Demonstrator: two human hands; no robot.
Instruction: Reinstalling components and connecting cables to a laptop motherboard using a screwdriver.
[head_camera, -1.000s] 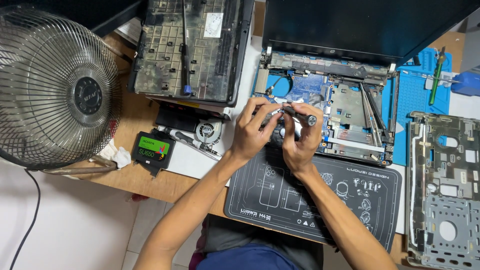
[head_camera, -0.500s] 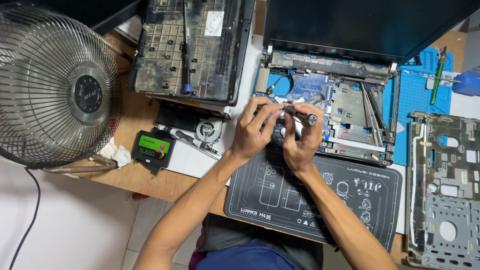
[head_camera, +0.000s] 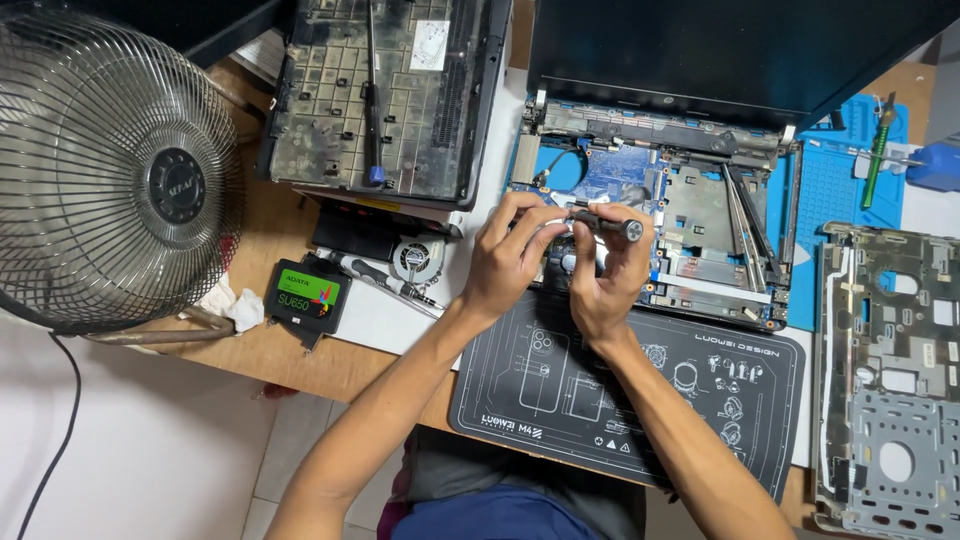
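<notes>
Hands meet over the open laptop (head_camera: 660, 200): your right hand (head_camera: 608, 275) pinches a screwdriver (head_camera: 605, 222), your left hand (head_camera: 510, 260) pinches its tip. Cover (head_camera: 885, 370) lies off at 3 o'clock; board is still inside.

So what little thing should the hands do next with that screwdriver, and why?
Probably steady the tip and turn it. The right hand grips the dark screwdriver lying nearly level over the opened laptop, while the left hand pinches near its tip. What the tip touches is hidden behind the fingers.
</notes>
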